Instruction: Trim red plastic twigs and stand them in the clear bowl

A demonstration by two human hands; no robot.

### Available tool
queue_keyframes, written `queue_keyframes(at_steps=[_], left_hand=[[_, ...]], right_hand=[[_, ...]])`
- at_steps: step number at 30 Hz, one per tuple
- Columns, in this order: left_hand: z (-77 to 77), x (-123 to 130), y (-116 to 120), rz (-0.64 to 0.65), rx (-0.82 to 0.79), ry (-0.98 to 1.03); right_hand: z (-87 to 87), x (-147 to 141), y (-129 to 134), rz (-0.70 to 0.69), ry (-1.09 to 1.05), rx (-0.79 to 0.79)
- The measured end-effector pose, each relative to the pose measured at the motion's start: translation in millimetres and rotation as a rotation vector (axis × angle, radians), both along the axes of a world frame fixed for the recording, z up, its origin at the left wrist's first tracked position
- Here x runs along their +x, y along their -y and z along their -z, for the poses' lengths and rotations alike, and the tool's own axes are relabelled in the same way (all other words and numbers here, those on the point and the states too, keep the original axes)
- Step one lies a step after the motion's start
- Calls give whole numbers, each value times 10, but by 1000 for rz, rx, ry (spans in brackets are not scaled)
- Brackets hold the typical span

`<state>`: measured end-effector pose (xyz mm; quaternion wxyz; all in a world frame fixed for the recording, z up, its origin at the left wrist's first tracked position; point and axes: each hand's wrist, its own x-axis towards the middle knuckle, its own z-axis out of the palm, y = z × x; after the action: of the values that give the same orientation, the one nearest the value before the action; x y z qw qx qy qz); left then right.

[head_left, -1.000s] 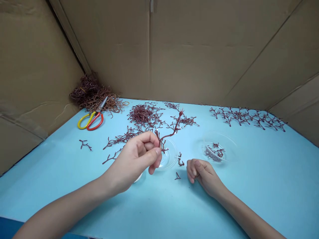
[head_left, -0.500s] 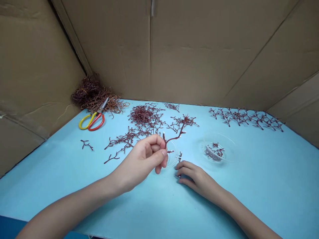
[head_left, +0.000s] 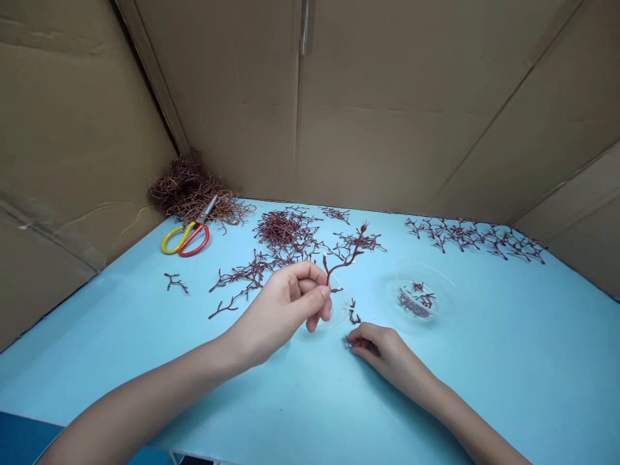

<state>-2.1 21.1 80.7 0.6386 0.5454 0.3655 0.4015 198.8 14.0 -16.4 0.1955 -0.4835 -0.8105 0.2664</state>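
Note:
My left hand (head_left: 288,310) pinches a brown branched twig (head_left: 345,262) between thumb and fingers, raised above the table. The twig points up and to the right, with a reddish tip and short side stubs. My right hand (head_left: 382,347) rests low on the table, its fingers closed at the tips around a small object with a shiny metallic bit showing; most of it is hidden. Just beyond those fingers lie several short brown twig pieces (head_left: 355,318). A clear round dish (head_left: 343,315) sits partly hidden behind my left hand.
A clear dish (head_left: 448,303) to the right contains small twig bits. Scissors (head_left: 195,237) with yellow and red handles lie at the left, before a tangled twig heap (head_left: 194,194). More twigs (head_left: 278,227) are piled mid-table, others (head_left: 477,236) at back right. Cardboard walls (head_left: 387,110) surround the table.
The fingers of my right hand have closed together and drawn slightly back from the short pieces. The twig in my left hand has turned a little. The view has shifted slightly.

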Motion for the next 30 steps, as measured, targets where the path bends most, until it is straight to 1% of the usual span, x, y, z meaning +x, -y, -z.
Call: queue_keyframes(at_steps=[6, 8, 10, 13, 16, 18, 20, 21, 23, 26, 30], left_hand=[[-11, 15, 2, -6, -5, -40], [-18, 10, 4, -11, 9, -57], [-30, 2, -3, -33, 31, -60], [-47, -6, -27, -67, 47, -49], [-53, -13, -56, -72, 49, -53], [-51, -20, -69, -87, 64, -51], [-49, -28, -74, -109, 80, -41], [-48, -31, -74, -117, 85, -33], [-48, -36, -69, -130, 86, -15], [-51, -40, -54, -130, 75, -10], [-65, -40, -29, -98, 55, -76]], right_hand=[[-43, 32, 0, -51, -27, 33], [-87, 42, 4, -30, -49, 66], [-180, 43, 13, 12, -81, 139], [-429, 10, 21, 34, -116, 306], [-755, -73, -3, -10, -129, 463], [-948, -148, -40, -29, -142, 501], [-1074, -224, -85, -37, -176, 475], [-1106, -258, -106, -34, -203, 460], [-1118, -307, -141, -33, -249, 426], [-1070, -333, -157, -37, -291, 360], [-1041, -340, -126, -10, -309, 293]])
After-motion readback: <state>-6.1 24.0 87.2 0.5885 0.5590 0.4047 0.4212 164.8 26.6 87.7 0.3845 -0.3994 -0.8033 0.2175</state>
